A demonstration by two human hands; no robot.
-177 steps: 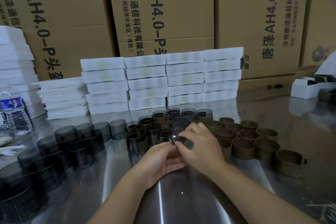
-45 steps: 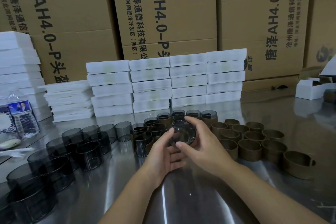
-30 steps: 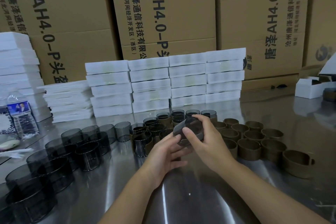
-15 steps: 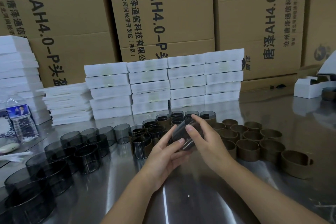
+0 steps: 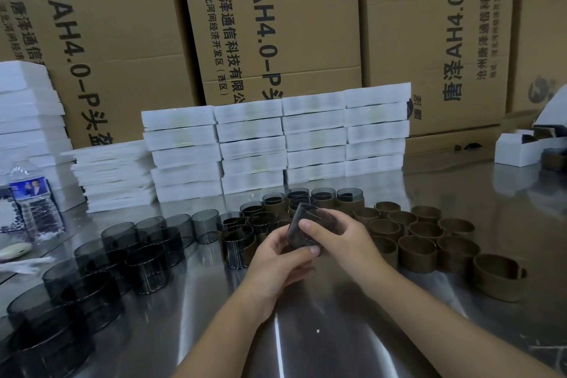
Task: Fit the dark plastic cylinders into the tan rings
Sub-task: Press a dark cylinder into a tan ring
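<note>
Above the shiny steel bench (image 5: 306, 347), the left hand (image 5: 276, 258) and right hand (image 5: 343, 239) both grip a smoky translucent plastic cylinder (image 5: 302, 232), tilted; matte tan cardboard rings (image 5: 417, 242) cluster at three o'clock.

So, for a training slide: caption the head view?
Left hand and right hand grip a dark cylinder over the steel table, loose cylinders left, tan rings right.

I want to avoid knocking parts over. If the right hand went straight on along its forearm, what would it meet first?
Likely the cluster of fitted cylinders just beyond the dark cylinder that the right hand and left hand hold; depth is unclear.
</note>
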